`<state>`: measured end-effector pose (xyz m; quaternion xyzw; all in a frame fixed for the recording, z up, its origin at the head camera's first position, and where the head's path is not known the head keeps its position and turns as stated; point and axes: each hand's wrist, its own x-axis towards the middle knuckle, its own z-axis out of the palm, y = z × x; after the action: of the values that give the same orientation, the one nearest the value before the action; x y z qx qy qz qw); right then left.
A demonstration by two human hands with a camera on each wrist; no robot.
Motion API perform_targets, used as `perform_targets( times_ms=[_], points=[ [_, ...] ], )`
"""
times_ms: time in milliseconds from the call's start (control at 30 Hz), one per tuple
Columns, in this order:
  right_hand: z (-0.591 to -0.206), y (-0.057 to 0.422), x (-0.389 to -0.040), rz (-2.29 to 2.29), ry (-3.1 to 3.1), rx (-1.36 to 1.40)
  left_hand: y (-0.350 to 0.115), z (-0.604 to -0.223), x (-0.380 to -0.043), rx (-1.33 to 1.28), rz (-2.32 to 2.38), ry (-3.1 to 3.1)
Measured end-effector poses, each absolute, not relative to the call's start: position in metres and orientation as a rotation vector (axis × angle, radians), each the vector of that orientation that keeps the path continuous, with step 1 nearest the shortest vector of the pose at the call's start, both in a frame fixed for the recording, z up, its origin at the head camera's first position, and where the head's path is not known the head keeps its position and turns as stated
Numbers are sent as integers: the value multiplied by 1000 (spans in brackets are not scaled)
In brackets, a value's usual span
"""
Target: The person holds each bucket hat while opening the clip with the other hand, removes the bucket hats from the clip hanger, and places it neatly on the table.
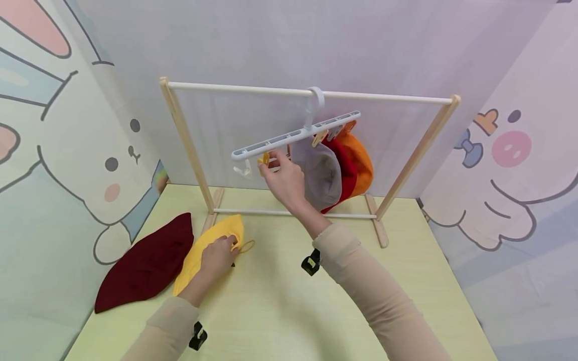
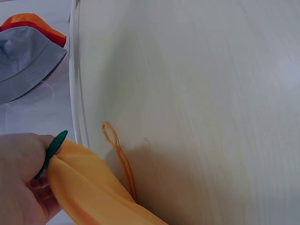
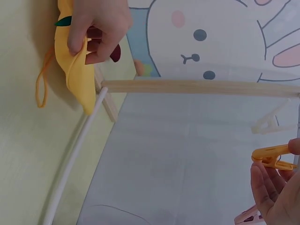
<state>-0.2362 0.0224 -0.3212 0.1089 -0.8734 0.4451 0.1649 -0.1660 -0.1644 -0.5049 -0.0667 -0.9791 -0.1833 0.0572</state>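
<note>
My left hand [image 1: 218, 258] pinches the edge of a yellow bucket hat [image 1: 195, 258] low over the table. A green leaf-shaped tab [image 2: 52, 152] and a thin cord loop [image 2: 119, 157] show on the hat. With its thumb and fingertips, my right hand [image 1: 289, 181] holds a yellow clothespin [image 3: 271, 152] under the left half of a white clip hanger [image 1: 273, 142]. From the hanger's right half hang a grey bucket hat [image 1: 319, 173], a red hat [image 1: 346, 170] and an orange hat [image 1: 361, 158]. A white clip [image 1: 244, 169] dangles at the hanger's left end.
A dark red hat [image 1: 146, 263] lies on the table [image 1: 280, 301], left of the yellow one. The hanger hooks over the white top rod [image 1: 235, 88] of a wooden-legged rack [image 1: 417, 158]. Behind stand cloth walls [image 1: 266, 45] with cartoon animals. A pink clip [image 3: 248, 216] is near my right hand.
</note>
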Motion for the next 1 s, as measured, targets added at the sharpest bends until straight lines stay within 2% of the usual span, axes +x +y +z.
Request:
perform_targets(
  times_ms=[1000],
  points=[
    [-322, 23, -238, 1214, -2437, 407, -142, -531, -169, -261, -558, -3139]
  ],
)
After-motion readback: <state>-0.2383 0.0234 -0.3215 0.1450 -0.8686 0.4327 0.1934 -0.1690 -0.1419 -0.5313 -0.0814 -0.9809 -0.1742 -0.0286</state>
